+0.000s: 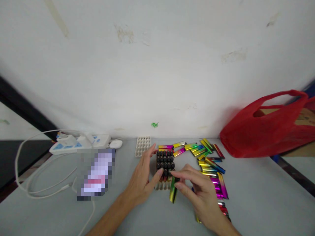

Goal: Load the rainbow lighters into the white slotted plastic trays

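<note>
My right hand (200,193) pinches a shiny green-and-yellow tube (173,193) near its upper end, tilted just in front of a block of black-topped pieces (165,160). Those pieces stand upright in close rows. Under their near side shows a pale tray with round hollows (162,186), partly hidden. Along the left side of the block lies my left hand (142,173), thumb and fingers apart, the thumb at the front row. Right of the block, many loose metallic tubes (209,164) in yellow, green, blue, magenta and red lie spread on the grey table.
Against the white wall lies another pale hollowed tray (143,146). On the left are a phone with a blurred screen (97,175), a power strip (81,144) and looping white cables (59,195). A red plastic bag (261,127) stands at the right.
</note>
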A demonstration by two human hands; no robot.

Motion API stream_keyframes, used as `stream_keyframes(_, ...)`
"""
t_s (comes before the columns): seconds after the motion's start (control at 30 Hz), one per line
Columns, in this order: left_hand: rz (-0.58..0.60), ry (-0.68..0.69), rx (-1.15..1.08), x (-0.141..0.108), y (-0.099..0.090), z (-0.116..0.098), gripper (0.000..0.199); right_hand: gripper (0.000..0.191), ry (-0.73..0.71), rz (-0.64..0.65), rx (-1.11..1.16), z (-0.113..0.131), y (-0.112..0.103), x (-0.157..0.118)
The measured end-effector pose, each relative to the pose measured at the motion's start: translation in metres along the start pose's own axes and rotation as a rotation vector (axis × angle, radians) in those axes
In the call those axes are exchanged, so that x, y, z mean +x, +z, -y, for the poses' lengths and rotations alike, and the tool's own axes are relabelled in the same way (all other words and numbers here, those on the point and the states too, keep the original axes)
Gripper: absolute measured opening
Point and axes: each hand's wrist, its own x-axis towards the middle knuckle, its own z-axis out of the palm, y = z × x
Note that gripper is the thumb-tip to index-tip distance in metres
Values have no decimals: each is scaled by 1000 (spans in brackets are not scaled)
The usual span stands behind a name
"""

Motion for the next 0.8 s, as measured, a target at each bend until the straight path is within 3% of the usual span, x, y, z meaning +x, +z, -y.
stream_keyframes(0.43, -41, -37, -27, 0, 4, 5, 63, 45, -392, 28, -219, -6, 16, -8)
stream_keyframes(0.8, -55, -47, -7, 1, 5, 6, 62, 44, -556, 39, -473, -23, 31, -15)
